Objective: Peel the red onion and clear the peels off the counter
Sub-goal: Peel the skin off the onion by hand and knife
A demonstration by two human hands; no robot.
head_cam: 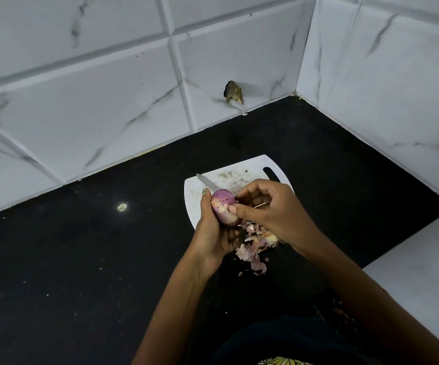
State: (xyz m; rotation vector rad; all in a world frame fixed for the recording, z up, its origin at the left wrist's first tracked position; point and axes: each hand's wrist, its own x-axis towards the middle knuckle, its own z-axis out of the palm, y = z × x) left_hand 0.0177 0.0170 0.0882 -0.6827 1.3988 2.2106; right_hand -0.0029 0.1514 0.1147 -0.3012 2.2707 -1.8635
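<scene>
The left hand [214,233] is closed around the red onion [225,209], cupping it from below and from the left, with the thumb lying up along the onion's left side; a green-painted nail shows at the thumb tip. The right hand [268,208] is curled loosely, its fingers bent inward, and the thumb tip presses on the onion's lower right face while the other fingertips gather at its right edge. A thin pale sliver, perhaps a strip of skin, shows inside the curl of the right hand; whether it is pinched there is hard to tell.

The onion is held just above the near edge of a white cutting board [194,201], over the black worktop [81,259]. Its long axis runs from upper left to lower right, and a pale, rough cut end faces left, toward the left thumb. The surface in view is purple and smooth, with most of the dry skin off; its underside is hidden by the left palm.

A knife blade [206,182] lies on the board, tip pointing to the upper left; the rest of the knife is covered by the onion and the hands. A heap of pinkish onion peels [252,251] lies on the worktop just below the hands, partly overlapped by the right wrist. The board's far right corner has a dark handle slot, partly hidden by the right hand. A brown broken patch [233,92] marks the marbled wall tiles [107,106] behind.
</scene>
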